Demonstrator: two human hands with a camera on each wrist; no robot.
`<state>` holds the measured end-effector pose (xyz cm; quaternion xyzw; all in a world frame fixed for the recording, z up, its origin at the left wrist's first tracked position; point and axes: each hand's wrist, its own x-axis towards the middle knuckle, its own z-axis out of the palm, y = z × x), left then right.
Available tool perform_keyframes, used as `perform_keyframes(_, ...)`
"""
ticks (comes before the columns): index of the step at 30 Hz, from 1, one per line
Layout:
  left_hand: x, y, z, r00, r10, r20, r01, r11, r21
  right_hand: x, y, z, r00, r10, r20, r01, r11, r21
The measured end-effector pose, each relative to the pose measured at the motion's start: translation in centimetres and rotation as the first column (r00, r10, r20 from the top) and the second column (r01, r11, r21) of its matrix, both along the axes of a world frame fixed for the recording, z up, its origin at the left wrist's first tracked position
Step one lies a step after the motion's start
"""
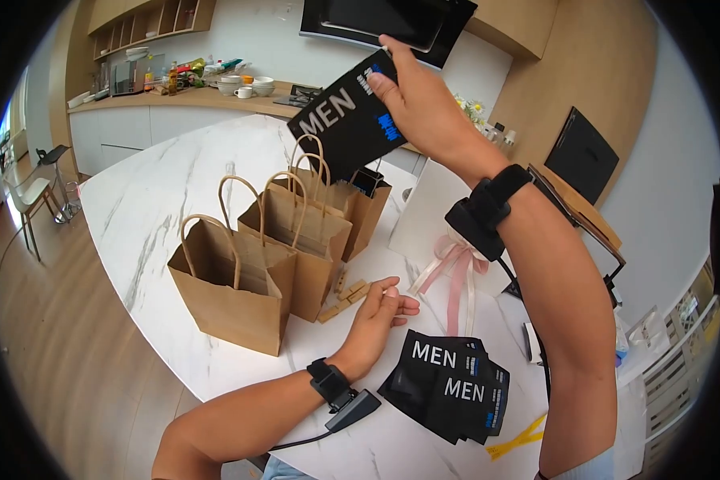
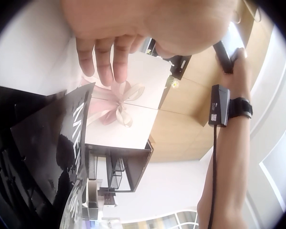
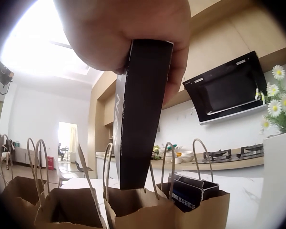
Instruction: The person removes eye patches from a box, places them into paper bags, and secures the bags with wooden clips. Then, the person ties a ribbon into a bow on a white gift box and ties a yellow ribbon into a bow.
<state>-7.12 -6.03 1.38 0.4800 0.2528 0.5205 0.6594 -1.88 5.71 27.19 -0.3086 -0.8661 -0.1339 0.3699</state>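
Right hand (image 1: 430, 116) grips black MEN box (image 1: 346, 120) at one end. Just beneath: kraft paper bag (image 3: 145, 217); probably best to lower box straight, narrow edge leading, without snagging. Farther below, left hand (image 1: 368, 330) relaxed, empty, beside wooden blocks (image 1: 346, 300).

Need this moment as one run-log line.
right hand: grips box above bags | left hand: empty, near wood pieces | far bag: other box inside | packs: on table
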Motion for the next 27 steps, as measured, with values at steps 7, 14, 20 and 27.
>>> perform_keyframes(7,-0.2,-0.1,0.2,1.000,-0.010,-0.006,0.010,1.000,0.005,-2.0,0.0,-1.8,0.972,-0.047,0.229,0.047,0.999,0.003)
perform_keyframes(14,0.0,-0.1,0.4,1.000,-0.010,0.004,0.010,1.000,-0.008,-2.6,0.0,-3.5,0.910,-0.080,0.406,0.112,0.992,-0.056)
perform_keyframes(20,0.2,0.1,-0.2,0.999,-0.032,0.012,0.032,0.999,0.000,-2.6,1.0,-5.5,0.913,0.017,0.408,0.061,0.982,-0.179)
perform_keyframes(27,0.0,0.0,0.1,0.999,-0.048,0.004,0.048,0.999,0.010,-3.6,1.7,-10.0,0.890,0.123,0.439,0.050,0.931,-0.361)
